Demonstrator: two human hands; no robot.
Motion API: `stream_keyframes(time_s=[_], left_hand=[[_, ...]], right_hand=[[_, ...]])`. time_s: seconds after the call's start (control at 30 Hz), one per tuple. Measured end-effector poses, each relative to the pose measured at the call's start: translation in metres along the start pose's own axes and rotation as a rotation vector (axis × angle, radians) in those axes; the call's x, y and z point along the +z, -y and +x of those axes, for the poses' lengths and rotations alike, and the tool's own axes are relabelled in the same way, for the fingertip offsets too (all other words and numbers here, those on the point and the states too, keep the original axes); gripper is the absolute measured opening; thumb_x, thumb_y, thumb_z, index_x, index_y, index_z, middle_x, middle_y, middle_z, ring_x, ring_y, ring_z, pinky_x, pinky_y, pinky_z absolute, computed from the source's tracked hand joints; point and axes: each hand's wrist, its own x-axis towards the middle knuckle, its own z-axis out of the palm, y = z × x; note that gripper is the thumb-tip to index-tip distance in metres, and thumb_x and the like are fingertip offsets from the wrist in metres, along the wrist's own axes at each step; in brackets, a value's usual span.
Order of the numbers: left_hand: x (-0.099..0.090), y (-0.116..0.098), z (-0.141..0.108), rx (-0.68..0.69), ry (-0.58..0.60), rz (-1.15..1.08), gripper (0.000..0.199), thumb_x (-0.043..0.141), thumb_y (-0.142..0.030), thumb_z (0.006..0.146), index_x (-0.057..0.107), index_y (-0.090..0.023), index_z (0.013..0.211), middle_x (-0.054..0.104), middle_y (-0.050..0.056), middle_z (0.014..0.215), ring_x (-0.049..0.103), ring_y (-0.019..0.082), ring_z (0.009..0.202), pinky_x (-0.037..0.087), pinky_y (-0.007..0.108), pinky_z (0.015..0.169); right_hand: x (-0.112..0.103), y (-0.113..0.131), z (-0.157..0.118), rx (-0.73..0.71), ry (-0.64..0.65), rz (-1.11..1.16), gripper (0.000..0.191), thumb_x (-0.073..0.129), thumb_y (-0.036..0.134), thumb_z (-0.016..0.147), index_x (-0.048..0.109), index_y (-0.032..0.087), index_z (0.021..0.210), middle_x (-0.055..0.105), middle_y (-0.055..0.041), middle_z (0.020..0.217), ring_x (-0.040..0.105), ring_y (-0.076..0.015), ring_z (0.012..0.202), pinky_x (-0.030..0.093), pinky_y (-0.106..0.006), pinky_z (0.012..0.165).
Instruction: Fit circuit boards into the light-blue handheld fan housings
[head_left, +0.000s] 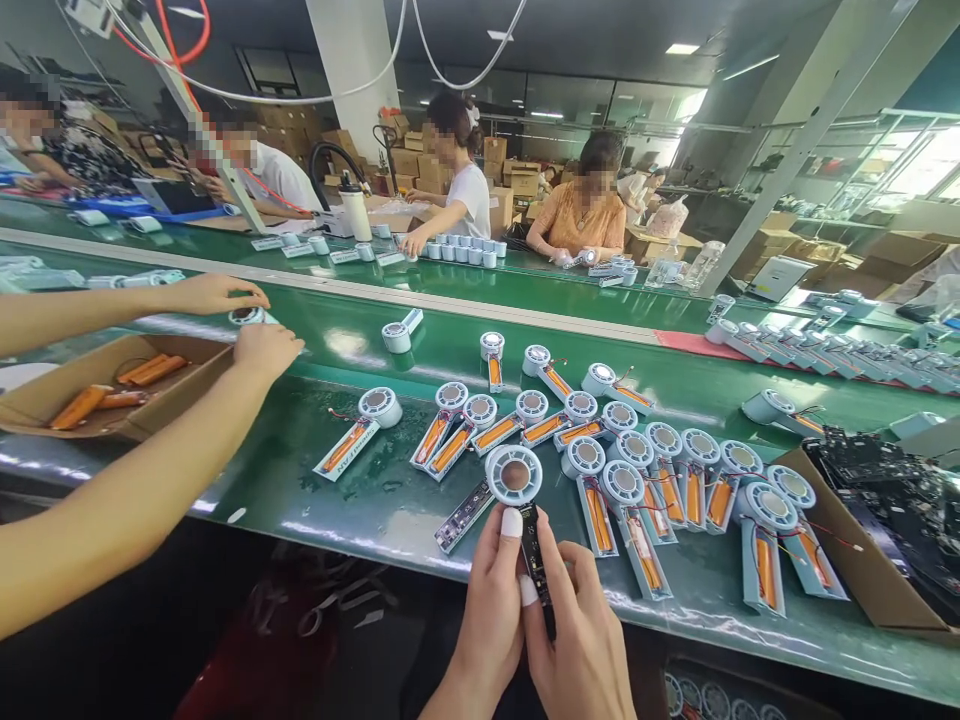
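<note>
Near the front edge of the bench, my left hand (491, 595) and my right hand (581, 630) are closed around the handle of a pale blue handheld fan (517, 476). A black circuit board (534, 555) shows along its handle, between my fingers. White covers sit on both my thumb tips. My left thumb lies just below the round fan head, my right thumb lower on the board. Just left lies another fan handle with a dark circuit board (463, 515). Several fans with orange batteries (596, 515) lie to the right, their handles open.
A carton of black circuit boards (892, 510) stands at the right, a carton of orange batteries (142, 400) at the left. A co-worker's hands (259, 335) hold a fan beside it. Across the green conveyor (337, 320), other people sit among fan parts.
</note>
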Motion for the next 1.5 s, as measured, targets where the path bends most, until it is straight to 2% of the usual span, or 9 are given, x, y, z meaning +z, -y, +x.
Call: stream_keyframes(time_s=[0.2, 0.4, 0.67, 0.83, 0.9, 0.97, 1.03, 1.27, 1.5], left_hand=[[-0.002, -0.001, -0.001, 0.000, 0.015, 0.176, 0.057, 0.063, -0.071, 0.081, 0.072, -0.019, 0.101, 0.078, 0.011, 0.105, 0.068, 0.030, 0.108, 0.052, 0.040, 0.094], [-0.009, 0.008, 0.001, 0.077, 0.061, 0.345, 0.054, 0.048, -0.066, 0.093, 0.072, -0.019, 0.099, 0.078, 0.013, 0.107, 0.066, 0.032, 0.116, 0.046, 0.042, 0.102], [-0.016, 0.003, 0.014, 0.120, 0.113, 0.550, 0.049, 0.048, -0.058, 0.095, 0.068, -0.019, 0.117, 0.075, 0.011, 0.115, 0.069, 0.029, 0.112, 0.051, 0.041, 0.099], [-0.026, -0.022, 0.008, 0.319, 0.240, 0.945, 0.036, 0.048, -0.045, 0.098, 0.071, -0.021, 0.112, 0.077, 0.006, 0.088, 0.071, 0.021, 0.071, 0.058, 0.032, 0.068], [-0.040, -0.028, 0.009, 0.573, 0.120, 1.086, 0.033, 0.047, -0.040, 0.099, 0.071, -0.020, 0.106, 0.075, 0.006, 0.084, 0.069, 0.021, 0.068, 0.057, 0.033, 0.065], [-0.057, -0.028, 0.014, 0.917, -0.093, 1.218, 0.030, 0.048, -0.036, 0.099, 0.070, -0.018, 0.106, 0.073, 0.010, 0.096, 0.071, 0.026, 0.086, 0.058, 0.039, 0.078], [-0.073, -0.023, 0.023, 1.097, -0.174, 1.343, 0.030, 0.049, -0.034, 0.099, 0.066, -0.017, 0.117, 0.071, 0.014, 0.110, 0.069, 0.029, 0.103, 0.057, 0.045, 0.090], [-0.102, 0.008, 0.044, 1.239, -0.048, 1.473, 0.030, 0.048, -0.022, 0.102, 0.057, -0.019, 0.131, 0.072, 0.012, 0.120, 0.071, 0.024, 0.109, 0.059, 0.038, 0.091], [-0.108, 0.013, 0.050, 1.358, -0.038, 1.470, 0.034, 0.056, -0.011, 0.097, 0.059, -0.016, 0.131, 0.071, 0.015, 0.119, 0.070, 0.025, 0.106, 0.057, 0.039, 0.091]], right_hand=[[0.005, 0.002, 0.006, -0.111, -0.056, -0.166, 0.064, 0.030, 0.022, 0.104, 0.008, 0.025, 0.163, 0.060, -0.0200, 0.126, 0.069, -0.0302, 0.106, 0.064, -0.037, 0.074], [0.009, 0.005, 0.006, -0.122, -0.030, -0.287, 0.065, 0.020, 0.018, 0.103, -0.008, 0.016, 0.162, 0.064, -0.0075, 0.074, 0.064, -0.0218, 0.049, 0.053, -0.029, 0.042], [0.012, -0.003, 0.006, -0.106, 0.012, -0.293, 0.069, 0.020, 0.014, 0.101, -0.013, 0.010, 0.160, 0.072, -0.0111, 0.080, 0.069, -0.0234, 0.051, 0.054, -0.030, 0.042], [0.008, -0.013, -0.001, -0.135, -0.054, -0.219, 0.061, 0.018, 0.027, 0.107, -0.004, 0.011, 0.162, 0.075, -0.0179, 0.097, 0.074, -0.0241, 0.063, 0.059, -0.031, 0.046], [0.007, -0.019, -0.004, -0.131, -0.103, -0.215, 0.062, 0.021, 0.030, 0.108, -0.001, 0.010, 0.162, 0.075, -0.0192, 0.099, 0.075, -0.0249, 0.070, 0.062, -0.032, 0.053], [0.008, -0.027, -0.006, -0.122, -0.130, -0.244, 0.062, 0.022, 0.031, 0.108, 0.001, 0.010, 0.162, 0.074, -0.0202, 0.102, 0.076, -0.0272, 0.079, 0.064, -0.037, 0.062], [0.013, -0.036, -0.005, -0.128, -0.138, -0.288, 0.061, 0.020, 0.032, 0.108, 0.001, 0.011, 0.163, 0.073, -0.0212, 0.107, 0.075, -0.0299, 0.088, 0.064, -0.043, 0.069], [0.033, -0.053, -0.011, -0.137, -0.129, -0.212, 0.056, 0.032, 0.030, 0.107, 0.024, 0.011, 0.159, 0.061, -0.0211, 0.134, 0.062, -0.0325, 0.121, 0.059, -0.050, 0.091], [0.033, -0.065, -0.023, -0.223, -0.101, -0.189, 0.046, 0.045, 0.022, 0.100, 0.046, 0.011, 0.145, 0.062, -0.0191, 0.131, 0.060, -0.0323, 0.121, 0.057, -0.050, 0.091]])
